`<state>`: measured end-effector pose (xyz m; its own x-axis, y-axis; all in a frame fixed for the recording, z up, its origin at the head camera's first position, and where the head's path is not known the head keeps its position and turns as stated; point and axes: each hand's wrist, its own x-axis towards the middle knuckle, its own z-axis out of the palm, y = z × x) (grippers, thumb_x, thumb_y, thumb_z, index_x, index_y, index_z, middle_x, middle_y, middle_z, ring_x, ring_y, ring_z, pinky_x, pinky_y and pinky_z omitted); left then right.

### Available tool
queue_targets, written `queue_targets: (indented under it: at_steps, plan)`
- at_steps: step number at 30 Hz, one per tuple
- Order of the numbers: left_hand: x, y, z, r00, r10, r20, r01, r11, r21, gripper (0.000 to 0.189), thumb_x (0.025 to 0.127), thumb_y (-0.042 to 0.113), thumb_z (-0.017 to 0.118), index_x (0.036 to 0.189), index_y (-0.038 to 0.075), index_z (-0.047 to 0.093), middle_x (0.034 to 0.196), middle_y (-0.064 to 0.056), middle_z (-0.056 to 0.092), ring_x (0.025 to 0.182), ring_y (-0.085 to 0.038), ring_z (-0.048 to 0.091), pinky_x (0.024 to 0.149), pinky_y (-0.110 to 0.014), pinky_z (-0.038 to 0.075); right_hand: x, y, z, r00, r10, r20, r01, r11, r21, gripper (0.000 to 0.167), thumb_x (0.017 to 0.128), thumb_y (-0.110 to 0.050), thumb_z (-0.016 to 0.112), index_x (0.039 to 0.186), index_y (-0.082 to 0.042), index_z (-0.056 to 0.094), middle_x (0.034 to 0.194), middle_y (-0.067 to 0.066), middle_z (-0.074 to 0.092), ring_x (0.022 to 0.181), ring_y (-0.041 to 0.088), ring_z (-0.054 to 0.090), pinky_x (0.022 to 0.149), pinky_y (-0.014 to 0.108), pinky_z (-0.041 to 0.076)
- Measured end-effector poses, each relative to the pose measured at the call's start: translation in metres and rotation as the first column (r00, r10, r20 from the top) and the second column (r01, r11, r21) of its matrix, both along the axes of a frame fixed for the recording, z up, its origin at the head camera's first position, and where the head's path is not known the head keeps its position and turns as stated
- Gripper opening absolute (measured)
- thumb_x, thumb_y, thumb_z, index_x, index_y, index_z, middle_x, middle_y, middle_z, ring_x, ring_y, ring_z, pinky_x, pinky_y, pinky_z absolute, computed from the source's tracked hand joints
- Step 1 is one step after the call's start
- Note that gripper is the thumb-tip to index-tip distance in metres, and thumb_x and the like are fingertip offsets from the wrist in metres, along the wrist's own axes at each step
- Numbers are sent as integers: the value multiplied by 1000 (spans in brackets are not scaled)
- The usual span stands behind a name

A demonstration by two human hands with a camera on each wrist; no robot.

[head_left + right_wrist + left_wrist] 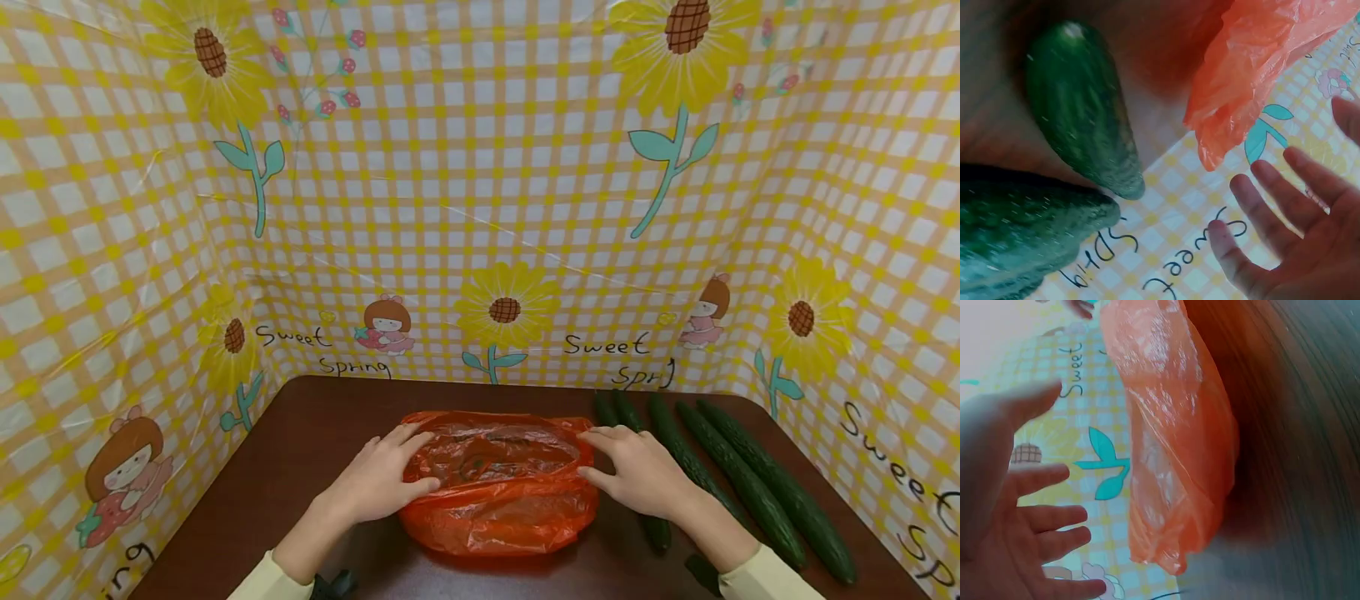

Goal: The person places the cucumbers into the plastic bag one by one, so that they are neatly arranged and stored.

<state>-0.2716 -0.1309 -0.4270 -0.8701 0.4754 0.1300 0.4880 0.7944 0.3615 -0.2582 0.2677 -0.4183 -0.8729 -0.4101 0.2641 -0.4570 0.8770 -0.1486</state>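
An orange-red plastic bag [498,517] lies in the middle of the dark table, its wide mouth facing up. Inside the thin film nothing distinct can be made out. At the bag's left edge is my left hand [386,475], fingers extended and spread; the left wrist view shows the bag [1179,431] beside this hand [1029,525]. My right hand [637,468] is at the opposite edge, also with straight, spread fingers. In the right wrist view a gap shows between those fingers [1272,219] and the bag [1241,75]. Neither hand grips anything.
Several long green cucumbers [738,471] lie side by side along the table's right, partly beneath my right forearm. Dark objects [333,583] show by the left sleeve and another [702,575] by the right. A checked, sunflower-printed cloth [450,167] walls the back and both sides.
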Motion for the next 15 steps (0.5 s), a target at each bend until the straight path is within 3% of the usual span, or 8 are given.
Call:
queue_targets:
  at_steps: [4, 8, 11, 15]
  plan:
    - [-8, 0, -6, 990, 82, -112, -81, 997, 14, 59, 93, 47, 69, 141, 15, 58, 149, -16, 51, 136, -37, 50, 107, -62, 39, 2, 8, -4, 997, -68, 36, 72, 989, -128, 44, 94, -36, 71, 130, -11, 68, 122, 8, 69, 101, 28, 67, 74, 44, 56]
    - [-16, -1, -13, 978, 150, -147, -151, 988, 3, 60, 91, 45, 71, 141, 14, 59, 150, -18, 48, 138, -38, 47, 104, -63, 41, 7, 15, -7, 980, -141, 140, 176, 941, -290, 35, 96, -28, 70, 126, -10, 69, 100, 1, 69, 68, 11, 57, 54, 28, 45]
    - [-21, -3, -19, 978, 180, -101, -181, 983, 0, 64, 91, 46, 71, 145, 15, 55, 154, -21, 41, 142, -40, 40, 104, -68, 37, 10, 19, -9, 962, -169, 214, 243, 887, -392, 32, 97, -25, 67, 125, -8, 69, 89, 1, 66, 58, 9, 49, 51, 27, 40]
    - [-26, -5, -27, 981, 196, 8, -196, 980, 16, 67, 92, 48, 70, 148, 17, 51, 159, -23, 32, 145, -44, 33, 105, -74, 31, 15, 25, -13, 927, -195, 320, 333, 822, -463, 35, 98, -24, 65, 128, -6, 66, 87, 6, 65, 61, 16, 54, 53, 29, 41]
